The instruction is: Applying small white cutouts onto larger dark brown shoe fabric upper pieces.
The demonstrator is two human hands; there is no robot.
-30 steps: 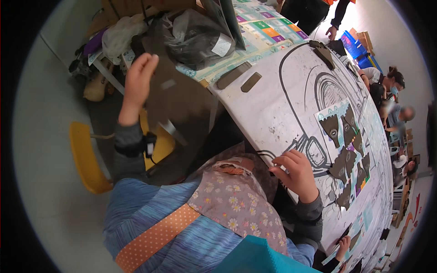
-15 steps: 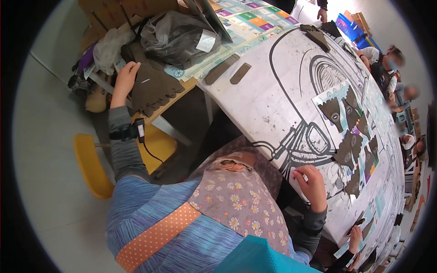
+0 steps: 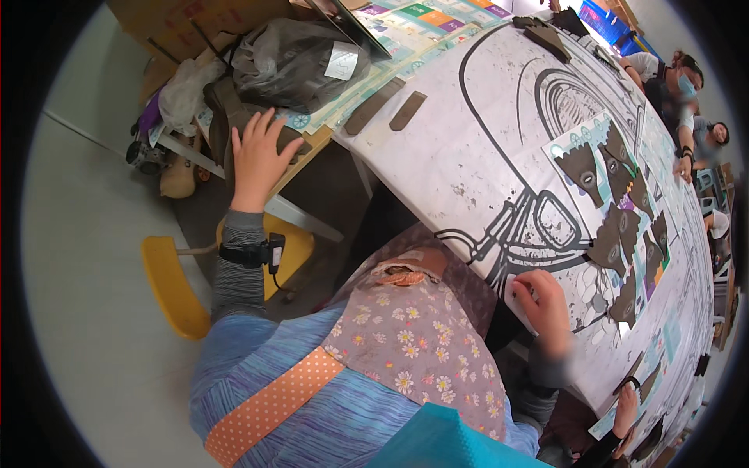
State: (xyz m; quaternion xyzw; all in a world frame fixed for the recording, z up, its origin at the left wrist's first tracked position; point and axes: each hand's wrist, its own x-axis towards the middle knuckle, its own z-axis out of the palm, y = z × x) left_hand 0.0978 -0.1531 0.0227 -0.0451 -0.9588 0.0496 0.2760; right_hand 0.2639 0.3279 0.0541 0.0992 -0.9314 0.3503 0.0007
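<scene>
The left hand (image 3: 257, 160) lies flat with fingers spread wide on a dark brown cardboard piece (image 3: 234, 117) at the edge of a side table (image 3: 308, 148), just beside a grey plastic bag (image 3: 292, 62). The right hand (image 3: 546, 308) rests on the big white drawing sheet (image 3: 468, 156), fingers curled at its near edge; whether it grips anything cannot be told. A yellow chair (image 3: 168, 288) stands below the left forearm.

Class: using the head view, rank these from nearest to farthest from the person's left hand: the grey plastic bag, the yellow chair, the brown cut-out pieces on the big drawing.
From the left hand:
1. Grey plastic bag, just above the hand.
2. Yellow chair, below, beside the forearm.
3. Brown cut-out pieces, far right on the drawing.
</scene>
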